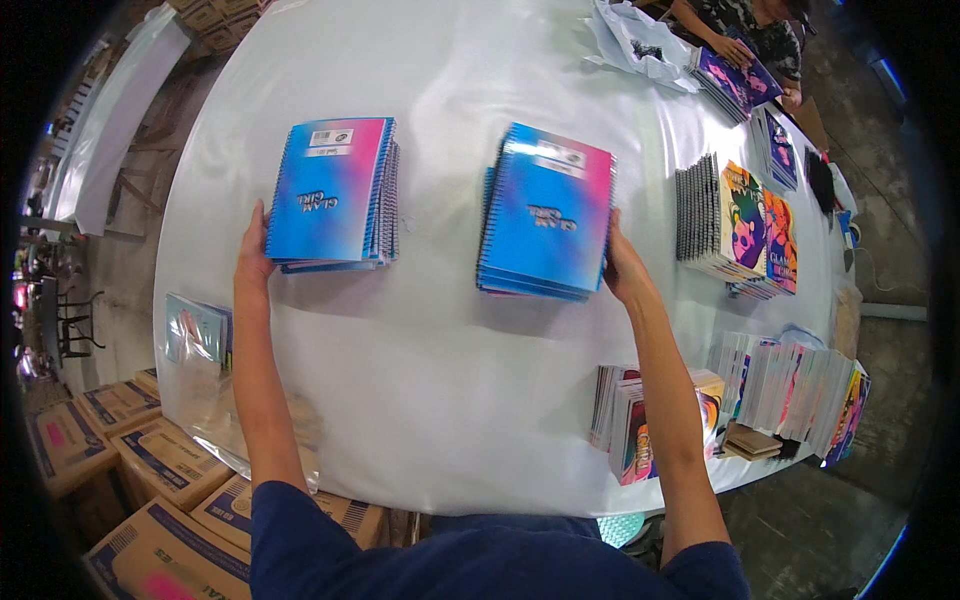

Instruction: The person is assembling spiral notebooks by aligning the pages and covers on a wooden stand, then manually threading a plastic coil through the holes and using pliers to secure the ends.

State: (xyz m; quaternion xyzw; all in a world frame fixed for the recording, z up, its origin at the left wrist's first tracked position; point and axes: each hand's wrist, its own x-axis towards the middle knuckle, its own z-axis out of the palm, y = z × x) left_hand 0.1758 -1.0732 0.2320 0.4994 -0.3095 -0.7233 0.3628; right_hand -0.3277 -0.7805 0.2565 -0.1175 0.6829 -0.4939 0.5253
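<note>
Left arm: stretched forward from the lower edge, almost straight, in a dark blue short sleeve.
Left hand (253, 250): laid flat and open against the near left edge of the left stack (335, 192); nothing is gripped.
Right arm: extended forward and angled slightly inward, elbow nearly straight.
Right hand (625, 265): pressed open against the right edge of the right stack (548, 212), fingers spread along its side; no closed grasp is seen.
Left stack: blue-and-pink spiral notebooks, set on the white desk (430, 380), left of centre.
Right stack: the same notebooks, slightly turned, well apart from the left stack.
Other notebooks (745, 222): piled further right, colourful covers.
Boxes (150, 460): cardboard, seen below the desk at the left.
Co-worker's hand (735, 50): resting on notebooks at the far edge.
</note>
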